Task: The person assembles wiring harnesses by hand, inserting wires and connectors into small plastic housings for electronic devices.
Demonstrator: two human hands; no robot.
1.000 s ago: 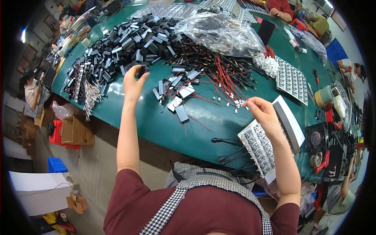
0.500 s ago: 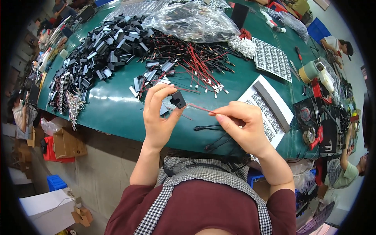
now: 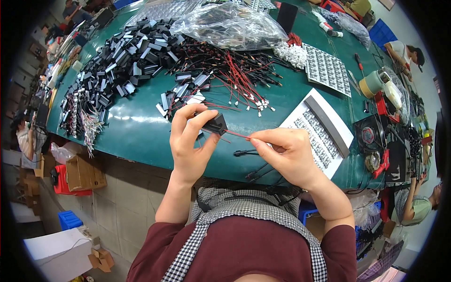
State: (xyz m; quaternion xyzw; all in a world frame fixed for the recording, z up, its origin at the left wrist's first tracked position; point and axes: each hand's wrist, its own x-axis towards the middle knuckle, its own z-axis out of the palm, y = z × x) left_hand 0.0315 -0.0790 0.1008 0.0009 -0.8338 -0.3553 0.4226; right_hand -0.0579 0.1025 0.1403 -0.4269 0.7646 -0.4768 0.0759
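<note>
black housing [image 3: 217, 124] clamped in left hand [image 3: 191, 143], above near edge of table [image 3: 141, 148]; red wire [image 3: 238, 135] pinched in right hand [image 3: 287, 151], meeting housing. threading judged in hand; steady, aligned feeding called for.

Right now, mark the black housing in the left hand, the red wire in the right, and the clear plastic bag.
Black housing [image 3: 217, 124]: head view, on its visible side.
Red wire [image 3: 237, 134]: head view, middle of its exposed stretch.
Clear plastic bag [image 3: 230, 29]: head view, its crumpled surface.
</note>
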